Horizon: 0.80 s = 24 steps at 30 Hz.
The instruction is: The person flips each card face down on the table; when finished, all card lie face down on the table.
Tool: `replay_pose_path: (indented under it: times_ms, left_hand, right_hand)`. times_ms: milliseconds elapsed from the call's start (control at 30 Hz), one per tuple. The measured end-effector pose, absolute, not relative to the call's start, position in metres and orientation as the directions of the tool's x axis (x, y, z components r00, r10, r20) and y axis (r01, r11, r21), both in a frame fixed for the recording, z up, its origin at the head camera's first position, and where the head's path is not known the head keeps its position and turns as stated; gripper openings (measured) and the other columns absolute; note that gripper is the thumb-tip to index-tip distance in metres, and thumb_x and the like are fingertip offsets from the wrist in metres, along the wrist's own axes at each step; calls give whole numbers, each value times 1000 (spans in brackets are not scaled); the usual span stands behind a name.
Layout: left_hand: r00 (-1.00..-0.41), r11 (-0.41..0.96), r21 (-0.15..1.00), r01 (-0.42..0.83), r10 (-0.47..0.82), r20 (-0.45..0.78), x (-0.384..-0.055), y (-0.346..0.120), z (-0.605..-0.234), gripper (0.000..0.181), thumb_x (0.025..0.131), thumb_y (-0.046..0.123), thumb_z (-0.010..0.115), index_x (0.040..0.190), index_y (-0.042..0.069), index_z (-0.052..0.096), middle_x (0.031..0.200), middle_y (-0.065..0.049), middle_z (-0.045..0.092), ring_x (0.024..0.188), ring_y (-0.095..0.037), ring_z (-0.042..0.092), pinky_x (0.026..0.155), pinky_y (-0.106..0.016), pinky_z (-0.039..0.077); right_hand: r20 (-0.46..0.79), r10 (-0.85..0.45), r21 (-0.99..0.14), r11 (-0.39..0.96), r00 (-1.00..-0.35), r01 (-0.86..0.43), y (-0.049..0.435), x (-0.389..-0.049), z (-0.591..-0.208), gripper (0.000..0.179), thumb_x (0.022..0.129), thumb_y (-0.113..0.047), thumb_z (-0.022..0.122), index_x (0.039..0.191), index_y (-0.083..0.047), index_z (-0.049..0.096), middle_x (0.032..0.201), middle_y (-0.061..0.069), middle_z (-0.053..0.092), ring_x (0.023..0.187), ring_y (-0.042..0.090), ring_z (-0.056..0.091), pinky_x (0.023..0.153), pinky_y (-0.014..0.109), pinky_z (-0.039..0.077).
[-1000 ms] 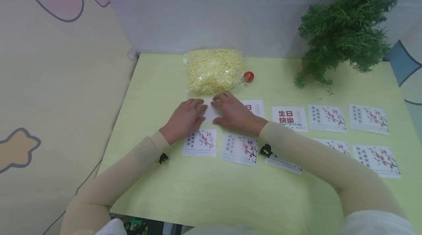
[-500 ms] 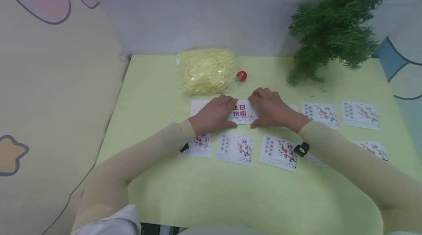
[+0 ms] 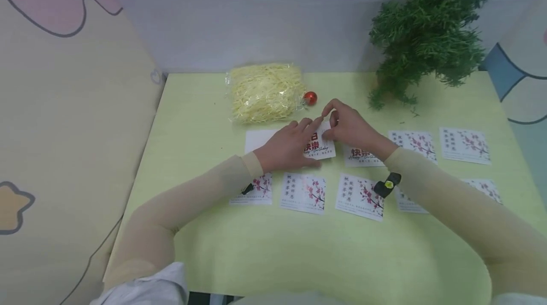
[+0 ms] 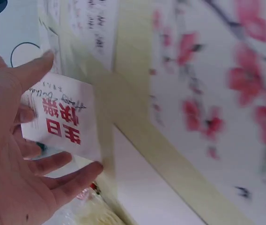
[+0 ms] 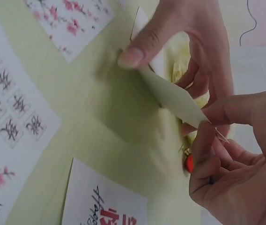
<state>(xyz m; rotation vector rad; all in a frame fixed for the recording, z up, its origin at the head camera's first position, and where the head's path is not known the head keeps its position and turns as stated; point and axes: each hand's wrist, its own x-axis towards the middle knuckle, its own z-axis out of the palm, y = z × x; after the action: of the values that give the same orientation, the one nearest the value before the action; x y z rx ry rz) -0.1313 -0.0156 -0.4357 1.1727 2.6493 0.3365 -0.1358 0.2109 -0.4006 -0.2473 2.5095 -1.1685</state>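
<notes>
A white birthday card with red characters is raised and tilted off the table between the two hands. My right hand pinches its upper right corner; in the right wrist view the thumb and index finger grip the card from the edge. The left hand lies along the card's left side with extended fingers, the thumb spread apart below. In the left wrist view, those fingers reach beside the printed card. Left of that hand, a blank white card lies flat, partly covered.
Another birthday card lies partly under the right forearm. Several blossom cards form rows on the yellow-green table. Behind are a bag of yellow shreds, a red ball and a green artificial tree.
Both hands moved right from the blank card to the birthday card. That card lay flat half a second ago; the right hand has since pinched and lifted its corner.
</notes>
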Motion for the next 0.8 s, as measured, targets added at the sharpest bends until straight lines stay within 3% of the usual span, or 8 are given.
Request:
replay_pose_path:
  times_ms: [133,200,267,367,467,533,633,800]
  left_hand:
    - [-704,679,440,588,697,-135,-133,-9,-429,119,94,65,80,178,14,13,143,-10,55,95,-21,60,79,-33,54]
    - [-738,681,562,470,652,-173,-132,-8,-427,119,92,59,85,176,17,12,145,-11,57,92,-19,65,75,-33,56]
    - [-760,667,653,358,615,-211,-131,-9,-425,121,89,55,89,174,21,11,148,-12,60,90,-19,70,74,-34,58]
    - [-776,638,710,300,595,-207,-130,-9,-426,117,88,53,91,170,22,13,157,-13,60,107,-25,75,89,-38,60]
    - [-794,629,718,298,580,-179,-130,-11,-430,112,90,54,90,166,22,16,169,-14,52,136,-32,67,112,-43,54]
    - [-807,632,720,285,563,-175,-130,-12,-433,112,89,54,90,168,20,17,173,-13,45,152,-35,54,126,-48,42]
    - [-826,659,696,285,538,-171,-130,-15,-435,118,87,55,92,172,16,19,175,-11,43,162,-33,40,134,-53,27]
    - [-821,659,660,360,560,-111,-131,-20,-433,124,82,49,97,175,13,22,168,-9,45,161,-29,38,134,-55,21]
  right_hand:
    - [-259,-288,-878,468,-922,101,217,-132,-395,39,110,-18,67,145,-7,52,106,14,73,93,29,68,86,39,55]
    - [-262,-305,-917,374,-916,138,224,-129,-396,37,114,-14,58,149,-5,53,124,17,76,113,32,73,101,46,58]
    - [-252,-365,-921,375,-896,107,230,-126,-400,43,110,-3,58,153,-5,52,145,18,69,135,37,66,113,56,53]
    - [-227,-482,-867,496,-846,-50,232,-121,-410,72,96,1,78,160,-5,46,166,19,50,156,43,46,123,67,40]
    - [-204,-540,-786,587,-817,-192,226,-118,-421,92,90,-14,93,165,-10,41,174,19,39,163,46,33,127,69,33]
    - [-198,-531,-754,620,-824,-218,221,-118,-426,91,90,-23,94,164,-10,43,174,18,41,164,45,32,130,67,29]
    - [-199,-499,-715,662,-843,-224,218,-118,-431,83,92,-27,93,160,-10,50,170,18,47,162,44,36,131,65,30]
    - [-175,-484,-608,738,-857,-293,219,-117,-432,80,83,-33,100,150,-6,65,163,18,57,150,43,48,127,63,34]
